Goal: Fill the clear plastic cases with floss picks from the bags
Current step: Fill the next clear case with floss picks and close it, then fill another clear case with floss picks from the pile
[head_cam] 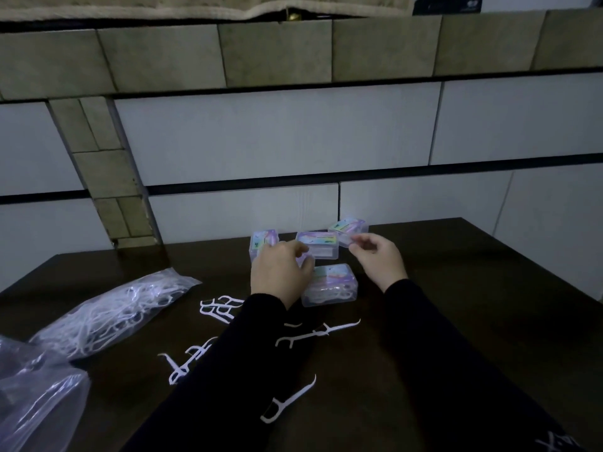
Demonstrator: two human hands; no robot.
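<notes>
Several clear plastic cases with pastel labels stand at the far middle of the dark table [473, 288]: a left case [262, 243], a middle case [318, 244], a tilted far-right case [347, 228] and a nearer case [329, 283] with white picks inside. My left hand [279, 275] lies palm down, fingers curled over a lilac-tinted case part [306, 261] that is mostly hidden. My right hand [380, 257] pinches the near edge of the far-right case. Loose white floss picks [316, 334] lie scattered near my forearms. A bag of floss picks [107, 316] lies at the left.
A second crumpled clear bag [36, 399] sits at the near left corner. A tiled wall [277, 141] rises right behind the table's far edge. More loose picks [220, 308] lie left of my left sleeve, and one pick [288, 401] lies between my forearms.
</notes>
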